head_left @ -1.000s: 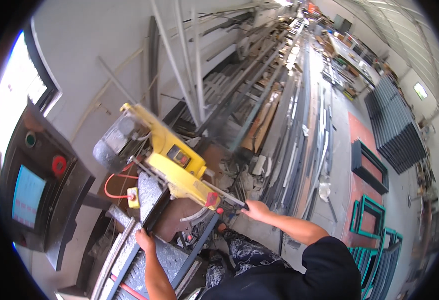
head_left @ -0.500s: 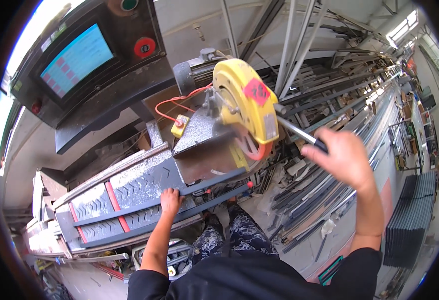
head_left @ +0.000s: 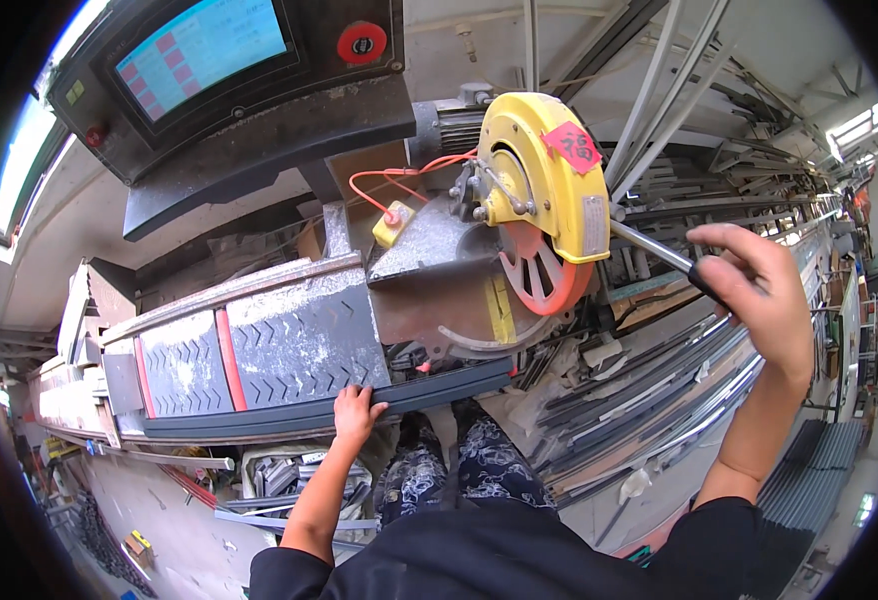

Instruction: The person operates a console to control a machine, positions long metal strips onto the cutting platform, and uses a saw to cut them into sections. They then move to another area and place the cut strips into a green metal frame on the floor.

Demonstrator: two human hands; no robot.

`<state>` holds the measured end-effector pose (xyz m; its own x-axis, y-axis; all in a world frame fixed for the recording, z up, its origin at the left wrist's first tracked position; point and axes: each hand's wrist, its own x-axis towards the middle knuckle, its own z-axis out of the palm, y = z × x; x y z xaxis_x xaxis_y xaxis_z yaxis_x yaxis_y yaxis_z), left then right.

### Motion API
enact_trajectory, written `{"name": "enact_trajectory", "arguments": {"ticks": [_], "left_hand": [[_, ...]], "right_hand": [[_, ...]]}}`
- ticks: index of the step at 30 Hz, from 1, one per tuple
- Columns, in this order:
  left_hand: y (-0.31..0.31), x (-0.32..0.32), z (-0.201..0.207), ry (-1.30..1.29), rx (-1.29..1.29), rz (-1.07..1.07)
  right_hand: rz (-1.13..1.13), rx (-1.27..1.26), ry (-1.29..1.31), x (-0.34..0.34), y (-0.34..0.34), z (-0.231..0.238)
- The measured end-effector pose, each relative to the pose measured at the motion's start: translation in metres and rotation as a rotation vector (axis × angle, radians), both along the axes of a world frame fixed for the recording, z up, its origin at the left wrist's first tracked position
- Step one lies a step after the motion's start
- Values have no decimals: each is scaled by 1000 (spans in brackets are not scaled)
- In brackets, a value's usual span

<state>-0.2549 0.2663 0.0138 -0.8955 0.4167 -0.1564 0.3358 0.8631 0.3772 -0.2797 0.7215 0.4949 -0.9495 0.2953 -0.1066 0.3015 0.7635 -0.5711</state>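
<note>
My left hand (head_left: 357,414) presses down on the dark grey profile bars (head_left: 439,382), fingers over their top and thumb out to the side. The bars lie side by side along the near edge of the saw bench (head_left: 304,320). My right hand (head_left: 764,285) is at the black grip of the saw handle (head_left: 659,247), loosely curled round it with the index finger lifted. That handle runs to a cut-off saw with a yellow guard (head_left: 549,180). Its red spoked blade (head_left: 549,275) hangs raised over the brown cutting table (head_left: 424,310), apart from the bars.
A control panel with a lit screen (head_left: 204,55) and red stop button (head_left: 362,44) stands at upper left. An orange cable (head_left: 389,172) runs to a yellow box (head_left: 394,225). Long profiles (head_left: 649,390) are piled on the right. Offcuts (head_left: 289,475) lie below the bench.
The bars, earlier apart, now lie together at the near bench edge, my left hand still on them. My right index finger has lifted off the grip. The view has shifted.
</note>
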Motion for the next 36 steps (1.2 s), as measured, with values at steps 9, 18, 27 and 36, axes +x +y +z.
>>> {"name": "enact_trajectory", "arguments": {"ticks": [9, 18, 27, 36], "left_hand": [[5, 8, 3, 95, -61, 14], [37, 28, 20, 174, -102, 207], [92, 18, 44, 191, 101, 214], [118, -30, 50, 281, 288, 191]], "right_hand": [[-269, -235, -61, -22, 214, -323], [-77, 438, -226, -114, 274, -525], [-81, 568, -304, -110, 268, -524], [420, 713, -93, -51, 43, -557]]}}
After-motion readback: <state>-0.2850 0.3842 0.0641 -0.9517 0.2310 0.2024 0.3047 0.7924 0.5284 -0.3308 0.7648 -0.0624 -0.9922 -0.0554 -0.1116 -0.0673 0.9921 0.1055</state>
